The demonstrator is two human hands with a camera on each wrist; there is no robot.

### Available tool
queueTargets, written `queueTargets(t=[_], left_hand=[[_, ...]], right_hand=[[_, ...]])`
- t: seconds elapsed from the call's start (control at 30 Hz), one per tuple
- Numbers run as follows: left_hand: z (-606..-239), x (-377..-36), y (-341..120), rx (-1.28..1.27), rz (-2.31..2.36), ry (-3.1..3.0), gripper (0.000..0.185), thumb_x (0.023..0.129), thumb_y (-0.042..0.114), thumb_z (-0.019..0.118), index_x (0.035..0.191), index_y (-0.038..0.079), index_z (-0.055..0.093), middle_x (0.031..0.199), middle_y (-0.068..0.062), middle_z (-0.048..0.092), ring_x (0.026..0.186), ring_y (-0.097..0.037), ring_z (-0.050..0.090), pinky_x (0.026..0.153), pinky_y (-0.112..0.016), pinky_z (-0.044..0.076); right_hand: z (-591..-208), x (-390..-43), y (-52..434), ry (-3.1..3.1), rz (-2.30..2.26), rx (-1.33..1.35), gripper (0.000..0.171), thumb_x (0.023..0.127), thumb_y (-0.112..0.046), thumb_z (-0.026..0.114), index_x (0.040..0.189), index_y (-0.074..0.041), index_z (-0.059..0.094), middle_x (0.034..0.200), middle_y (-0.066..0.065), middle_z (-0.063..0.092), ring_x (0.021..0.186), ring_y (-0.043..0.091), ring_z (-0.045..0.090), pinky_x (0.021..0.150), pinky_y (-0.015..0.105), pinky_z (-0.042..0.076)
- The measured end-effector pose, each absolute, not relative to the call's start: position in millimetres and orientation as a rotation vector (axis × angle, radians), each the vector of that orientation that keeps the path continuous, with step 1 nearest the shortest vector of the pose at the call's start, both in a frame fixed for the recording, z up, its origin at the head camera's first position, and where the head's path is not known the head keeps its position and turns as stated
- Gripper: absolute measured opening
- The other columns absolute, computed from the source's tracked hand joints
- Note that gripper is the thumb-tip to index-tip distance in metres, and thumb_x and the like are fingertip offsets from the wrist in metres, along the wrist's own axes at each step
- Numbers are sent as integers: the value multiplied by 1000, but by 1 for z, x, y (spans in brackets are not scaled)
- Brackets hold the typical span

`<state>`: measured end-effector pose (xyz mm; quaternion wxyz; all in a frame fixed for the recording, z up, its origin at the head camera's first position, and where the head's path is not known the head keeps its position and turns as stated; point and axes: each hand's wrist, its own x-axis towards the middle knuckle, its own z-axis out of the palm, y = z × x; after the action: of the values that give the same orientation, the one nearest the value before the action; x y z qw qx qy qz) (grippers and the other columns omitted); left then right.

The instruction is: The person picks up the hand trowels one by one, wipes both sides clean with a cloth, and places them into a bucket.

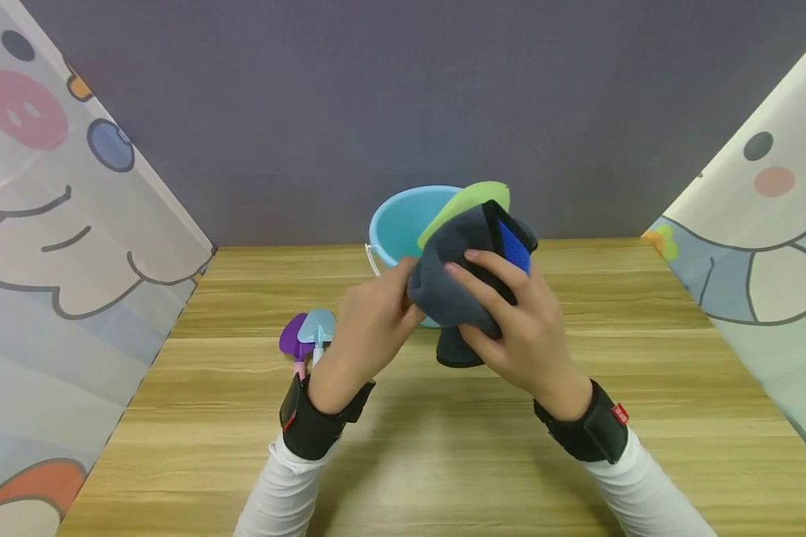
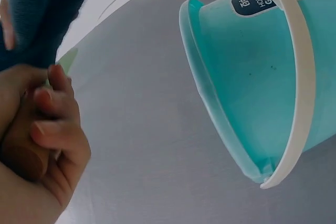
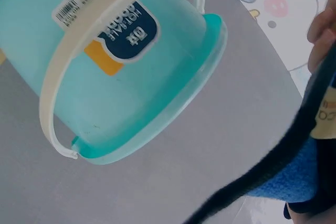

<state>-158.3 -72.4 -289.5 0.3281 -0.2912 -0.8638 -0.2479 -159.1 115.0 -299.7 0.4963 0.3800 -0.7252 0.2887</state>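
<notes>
Both my sleeves reach in over the counter (image 1: pixel 443 462). My right hand (image 1: pixel 517 328) curls around a bundle of cloths (image 1: pixel 460 276), grey outside with blue and green showing, held up above the counter. My left hand (image 1: pixel 369 321) pinches its near edge, fingers bent. Left of that hand lie two small toy shovels (image 1: pixel 305 339). Just behind the bundle sits the blue bucket (image 1: pixel 403 220). If my grip loosens, I think the loose green layer could slide out, or the bundle could bump the light bucket and shift it.
</notes>
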Motion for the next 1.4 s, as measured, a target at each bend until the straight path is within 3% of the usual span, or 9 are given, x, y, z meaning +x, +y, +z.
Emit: queueTargets(t=[0.27,0.57,0.77,1.07,1.4], left_hand=[[-293,-157,-68,-859,-558,-2239,18,83,18,72,89,9,58,60,4,46,46,-7,44,44,-24,33],[-293,-155,-68,-880,-566,-2205,20,81,19,72,78,12,54,57,5,40,44,-6,38,42,-25,30],[-292,-155,-69,-901,-579,-2194,21,82,19,72,79,12,53,59,5,41,45,-6,37,43,-24,29],[-293,-155,-69,-929,-588,-2159,24,81,20,73,77,12,51,60,5,42,46,-6,37,44,-22,28],[-291,-154,-68,-945,-600,-2159,22,82,20,73,82,11,52,61,6,37,48,-6,35,43,-21,28]], right_hand=[[-301,-161,115,-1763,702,926,33,87,-26,58,115,-11,67,121,15,56,105,39,54,87,48,41],[-300,-160,113,-1724,700,925,33,87,-26,59,115,-11,68,121,15,55,103,38,55,84,49,42],[-300,-159,112,-1703,686,902,33,88,-29,59,114,-11,67,121,15,54,103,38,55,84,51,40],[-299,-159,110,-1613,619,835,33,88,-32,58,111,-11,68,120,15,55,106,33,48,79,54,22],[-299,-161,111,-1609,667,782,34,89,-36,58,111,-12,68,122,13,52,109,36,38,79,55,21]])
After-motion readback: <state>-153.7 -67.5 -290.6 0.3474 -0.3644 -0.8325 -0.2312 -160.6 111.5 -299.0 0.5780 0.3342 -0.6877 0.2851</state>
